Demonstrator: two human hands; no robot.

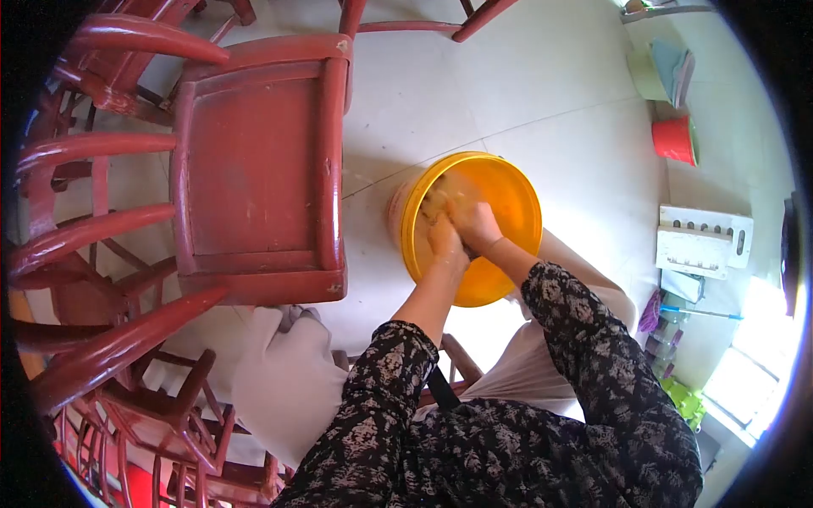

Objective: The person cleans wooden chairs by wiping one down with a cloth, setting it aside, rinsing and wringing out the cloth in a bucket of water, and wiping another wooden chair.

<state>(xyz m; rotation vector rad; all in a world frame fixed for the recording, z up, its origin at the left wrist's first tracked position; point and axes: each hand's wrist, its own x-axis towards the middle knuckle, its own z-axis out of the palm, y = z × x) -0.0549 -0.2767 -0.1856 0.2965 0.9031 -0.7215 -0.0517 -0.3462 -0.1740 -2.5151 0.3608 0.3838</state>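
Observation:
Both of my hands are close together inside the mouth of a yellow bucket (525, 195) on the floor. My left hand (445, 237) is closed, its fingers curled in beside the other hand. My right hand (476, 223) is closed as well and presses against it. Between and beyond the fingers shows a pale tan, blurred cloth (447, 193), which both hands seem to grip. A small dark patch shows between the wrists. The bottom of the bucket is partly hidden by my hands.
A red wooden chair (258, 165) stands left of the bucket, with more red chairs (174, 398) behind it. Along the right wall are a red pot (675, 140), a white slotted rack (694, 240) and several bottles. Pale tiles (584, 161) cover the floor.

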